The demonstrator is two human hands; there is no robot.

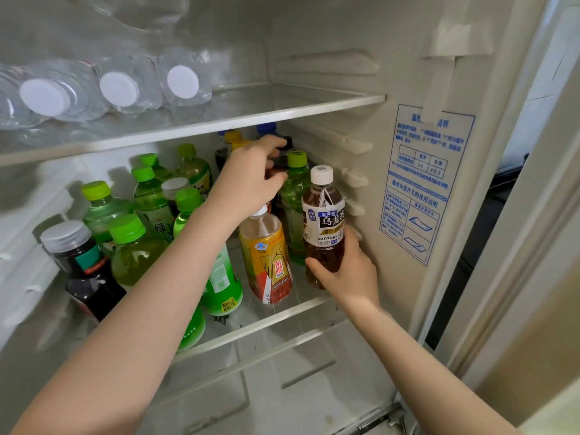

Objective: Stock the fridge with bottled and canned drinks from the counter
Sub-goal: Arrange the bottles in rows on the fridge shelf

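Stocking the shelf (266, 323): left hand (251, 180) grips a dark bottle (282, 161), and right hand (348, 271) at centre-right grips a tea bottle (323, 221) that likely needs a gap.

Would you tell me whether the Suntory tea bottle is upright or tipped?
Upright: the Suntory tea bottle has its white cap on top, held by the right hand.

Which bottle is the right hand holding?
The brown tea bottle, white cap, nearest the right wall; the green bottle and yellow bottle beside it are not gripped.
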